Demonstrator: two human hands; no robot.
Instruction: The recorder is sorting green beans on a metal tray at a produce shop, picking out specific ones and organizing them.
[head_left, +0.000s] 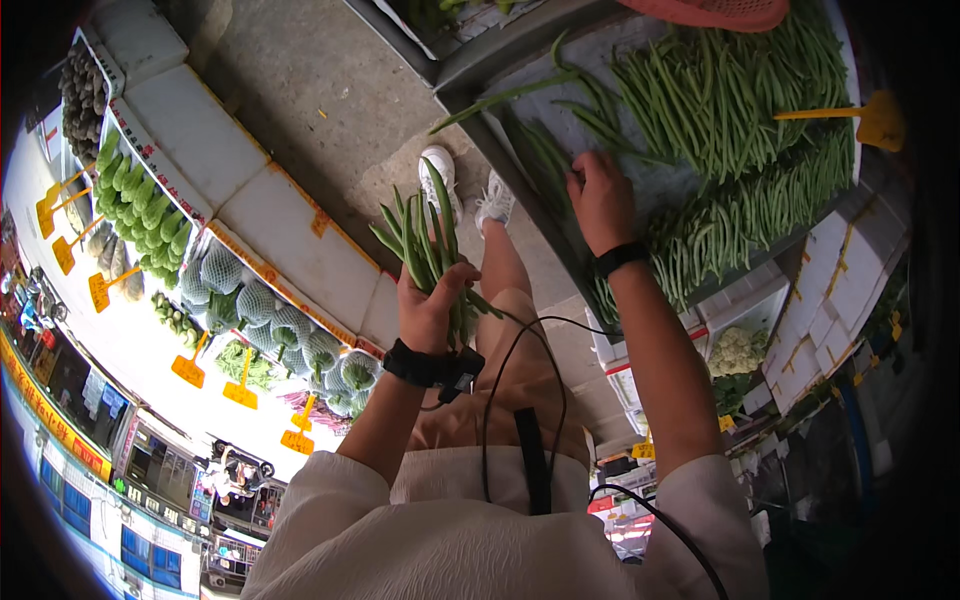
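Observation:
My left hand (433, 304) grips a bunch of green beans (420, 240) in front of my legs, their tips fanning up and away from me. My right hand (602, 199) is over the near left part of a dark-edged display bin (517, 196), fingers curled and pointing down. Close to those fingers lie a few blurred green beans (534, 150); whether the fingertips hold one is hidden. Several loose beans (592, 105) are scattered on the bin's grey lining. Denser rows of green beans (720, 105) fill its far and right side.
A red plastic basket (712, 11) overhangs the bin's far edge, near a yellow price tag (879, 120). A black cable (489, 405) loops before my body. Foam boxes (255, 202) line the left, with netted melons (259, 304) behind. Below the bin sits a cauliflower (739, 350).

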